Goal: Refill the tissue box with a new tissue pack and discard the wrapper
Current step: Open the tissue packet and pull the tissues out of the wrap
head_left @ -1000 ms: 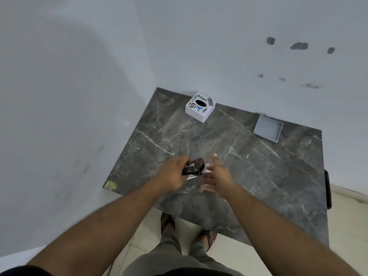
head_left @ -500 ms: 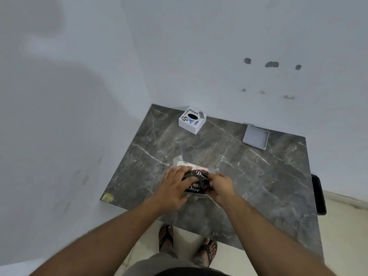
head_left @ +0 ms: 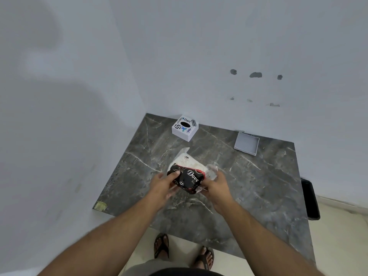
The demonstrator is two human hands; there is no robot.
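Note:
A tissue pack (head_left: 188, 172) in a black, red and white "Dove" wrapper is held over the middle of the dark marble table (head_left: 258, 186). My left hand (head_left: 163, 183) grips its left end with the thumb on top. My right hand (head_left: 216, 185) holds its right end, where clear plastic sticks up. A white cube tissue box (head_left: 185, 128) with stickers and a dark oval opening stands at the table's far left corner. Its grey square lid (head_left: 247, 143) lies upside down near the far right.
White walls close in on the left and behind the table. A black object (head_left: 310, 198) sits against the table's right edge. My sandalled feet (head_left: 181, 248) stand on pale floor tiles below the near edge.
Both hands have closed on the pack and lifted it a little farther from me. More of the white part of the wrapper shows now.

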